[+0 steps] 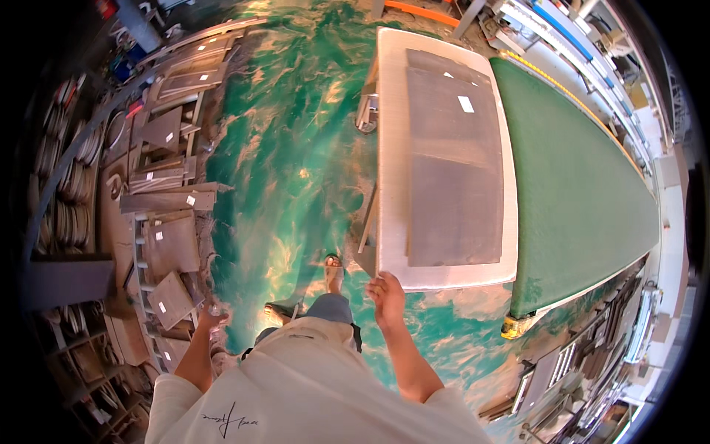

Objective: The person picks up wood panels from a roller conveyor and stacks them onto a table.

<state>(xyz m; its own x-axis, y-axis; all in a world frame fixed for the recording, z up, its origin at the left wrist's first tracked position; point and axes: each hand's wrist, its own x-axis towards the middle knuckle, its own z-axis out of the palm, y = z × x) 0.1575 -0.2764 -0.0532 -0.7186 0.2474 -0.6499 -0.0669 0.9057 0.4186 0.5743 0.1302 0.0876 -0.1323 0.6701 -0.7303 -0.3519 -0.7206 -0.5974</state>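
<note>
My right hand [386,292] is at the near left corner of a work table [393,255] with a pale top. Its fingers are curled in at the corner, beside a dark flat piece below the edge; whether they grip anything is hidden. Large grey-brown flat panels [458,207] lie on the table top, the far one bearing a white label [465,104]. My left hand [213,317] hangs low on the left with fingers partly stretched and nothing visible in it. Nearest to it is a brown labelled panel [171,302] on the left rack.
More labelled panels [174,244] lean along the rack. A green-topped table [577,170] adjoins the pale one on the right. Shelves [81,355] stand far left, and long strips [562,370] lie lower right. My feet are on a green, dusty floor [288,148].
</note>
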